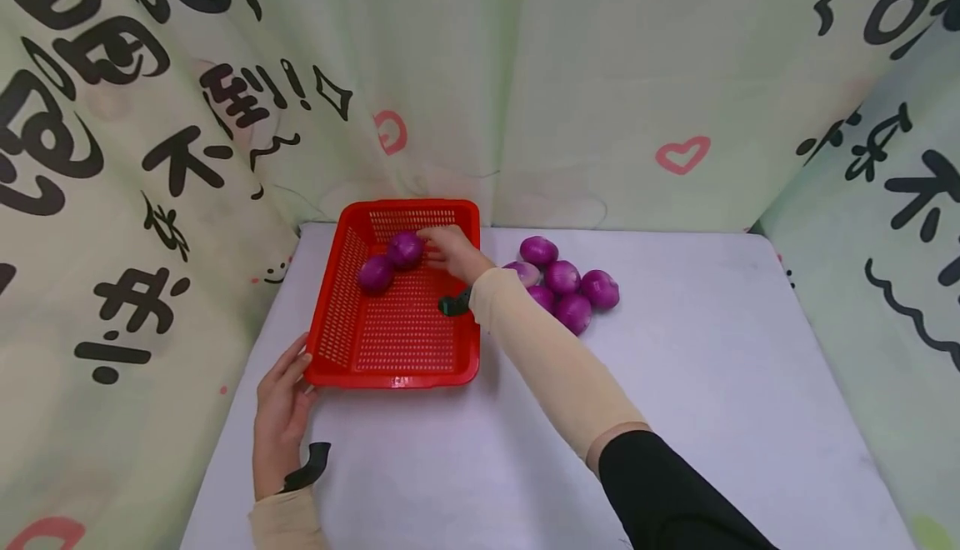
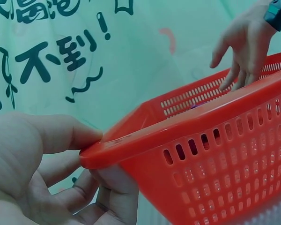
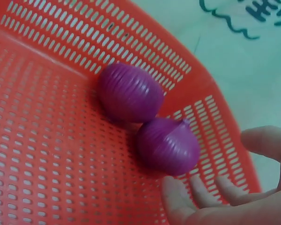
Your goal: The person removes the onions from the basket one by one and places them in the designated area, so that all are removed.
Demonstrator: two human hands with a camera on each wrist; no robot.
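Note:
A red plastic basket [image 1: 408, 333] with slotted walls sits at the back left of the table. My left hand [image 1: 281, 417] grips its near left corner, thumb and fingers pinching the rim [image 2: 131, 143] in the left wrist view. Inside the basket lie two purple onions, one [image 3: 131, 92] against the wall and the other [image 3: 167, 146] touching it. Over the basket's right part reaches my right hand [image 1: 452, 252], fingers spread and holding nothing. In the right wrist view its fingertips [image 3: 173, 187] are right by the nearer onion.
Several more purple onions [image 1: 562, 277] are clustered on the white table [image 1: 697, 383], just right of the basket, partly hidden by my right forearm. A pale curtain [image 1: 600, 92] with black lettering and pink hearts hangs behind the table and along both sides.

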